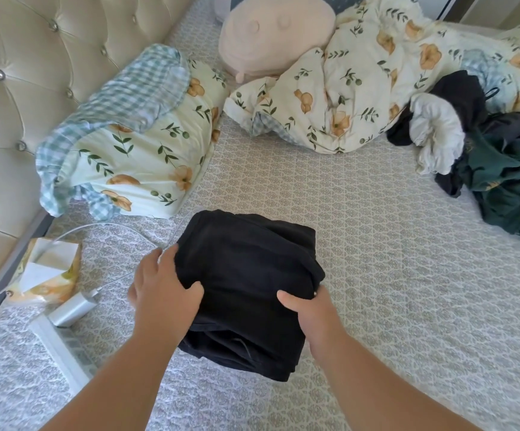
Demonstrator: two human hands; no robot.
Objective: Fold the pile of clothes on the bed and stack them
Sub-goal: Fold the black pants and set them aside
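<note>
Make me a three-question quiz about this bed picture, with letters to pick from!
1. Where is the unfolded clothes pile?
A. far right of the bed
B. on the headboard
C. under the pillow

2. What colour is the folded garment?
A. white
B. black
C. yellow

3. What are the hands doing?
A. resting empty
B. gripping the folded garment
C. lifting the pillow

Answers: 1 A, the clothes pile lies at the right edge. 2 B, the folded garment is black. 3 B, the left hand and right hand each hold one side of it.

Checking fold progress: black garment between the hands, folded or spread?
Folded. The black garment is a compact, layered bundle, edges stacked at its near end, gripped by the left hand and right hand.
</note>
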